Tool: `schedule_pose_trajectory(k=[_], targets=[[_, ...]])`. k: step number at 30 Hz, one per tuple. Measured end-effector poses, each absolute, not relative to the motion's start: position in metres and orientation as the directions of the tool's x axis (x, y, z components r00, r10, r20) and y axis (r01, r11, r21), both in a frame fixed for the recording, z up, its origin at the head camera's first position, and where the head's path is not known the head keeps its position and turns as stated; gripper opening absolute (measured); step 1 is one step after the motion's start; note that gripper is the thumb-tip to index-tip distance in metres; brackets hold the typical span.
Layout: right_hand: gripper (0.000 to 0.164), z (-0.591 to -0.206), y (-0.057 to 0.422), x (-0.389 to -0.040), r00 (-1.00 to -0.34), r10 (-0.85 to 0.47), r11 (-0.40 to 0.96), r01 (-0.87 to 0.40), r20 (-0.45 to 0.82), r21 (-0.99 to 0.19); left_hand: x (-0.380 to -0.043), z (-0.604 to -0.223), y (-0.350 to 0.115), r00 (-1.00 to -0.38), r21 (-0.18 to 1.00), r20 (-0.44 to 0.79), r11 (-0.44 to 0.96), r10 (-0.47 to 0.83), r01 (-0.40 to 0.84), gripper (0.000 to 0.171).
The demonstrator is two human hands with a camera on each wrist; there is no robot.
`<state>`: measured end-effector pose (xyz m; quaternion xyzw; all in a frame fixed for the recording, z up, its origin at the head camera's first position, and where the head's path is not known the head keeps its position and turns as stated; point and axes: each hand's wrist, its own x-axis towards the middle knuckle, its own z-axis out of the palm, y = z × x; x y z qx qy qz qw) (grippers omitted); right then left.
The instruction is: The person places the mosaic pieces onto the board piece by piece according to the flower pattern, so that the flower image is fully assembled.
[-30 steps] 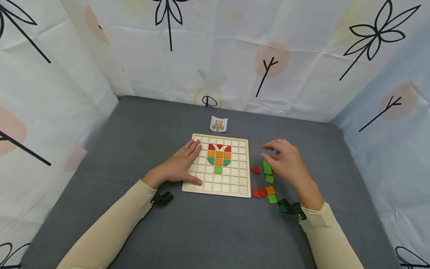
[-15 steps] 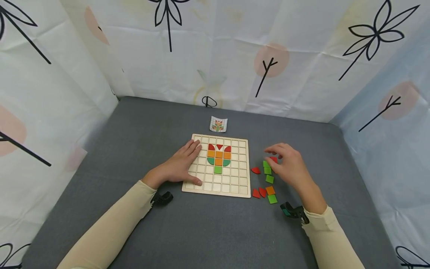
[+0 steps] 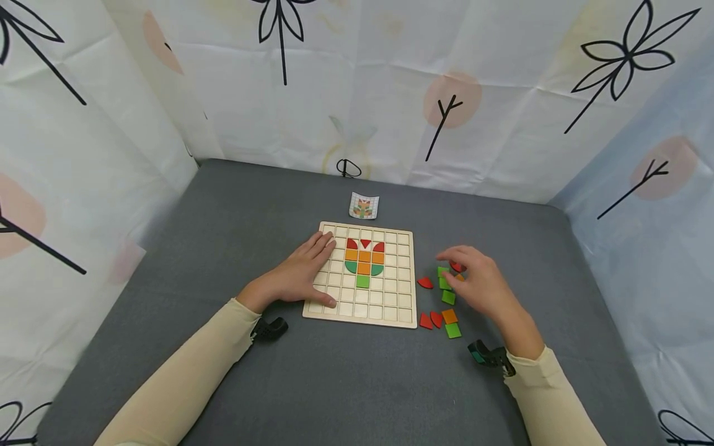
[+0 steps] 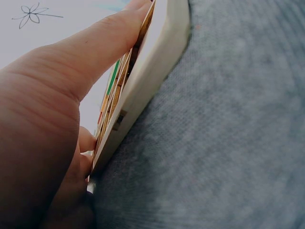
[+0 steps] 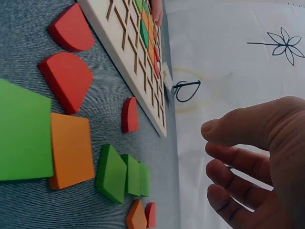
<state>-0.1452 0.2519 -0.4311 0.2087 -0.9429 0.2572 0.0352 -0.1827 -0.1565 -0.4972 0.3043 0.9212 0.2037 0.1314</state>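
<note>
My left hand (image 3: 298, 272) rests with spread fingers on the left side of a pale wooden grid board (image 3: 390, 303), its thumb near the front edge. Red, orange, green and teal tiles form a tulip-like pattern in the grid, including an orange square tile (image 3: 364, 268) and a light green square tile (image 3: 363, 281). Above loose tiles right of the board hovers my right hand (image 3: 481, 282). In the right wrist view its fingers (image 5: 224, 174) are loosely bent and hold nothing. Green tiles (image 5: 112, 174) and a red quarter-round tile (image 5: 129, 115) lie on the cloth below.
Behind the board stands a small pattern card (image 3: 364, 205) with a similar coloured design. Near the board's front right corner lie two red tiles (image 3: 426, 321), an orange square (image 3: 449, 316) and a green square (image 3: 453, 331). A printed curtain (image 3: 379, 93) encloses the grey table (image 3: 357, 384).
My right hand has drifted slightly toward me above the loose tiles, uncovering more of the red tile at the back. The left hand and the tiles on the board stay as they were.
</note>
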Motion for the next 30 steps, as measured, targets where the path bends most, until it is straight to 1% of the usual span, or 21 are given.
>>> schedule_pose_trajectory(k=[8,20,30], targets=[[0.032,-0.445,0.251,-0.145,-0.907,-0.406,0.773,-0.405,0.110,-0.488,-0.183,-0.498,-0.157,-0.780,0.454,-0.117,0.731,0.615,0.509,0.137],[0.036,-0.462,0.247,-0.147,-0.894,-0.447,0.788,-0.402,0.014,-0.466,-0.183,-0.497,-0.157,-0.777,0.454,-0.114,0.728,0.619,0.513,0.137],[0.034,-0.464,0.243,-0.146,-0.892,-0.451,0.797,-0.399,-0.008,-0.453,-0.182,-0.496,-0.157,-0.778,0.453,-0.118,0.731,0.617,0.511,0.137]])
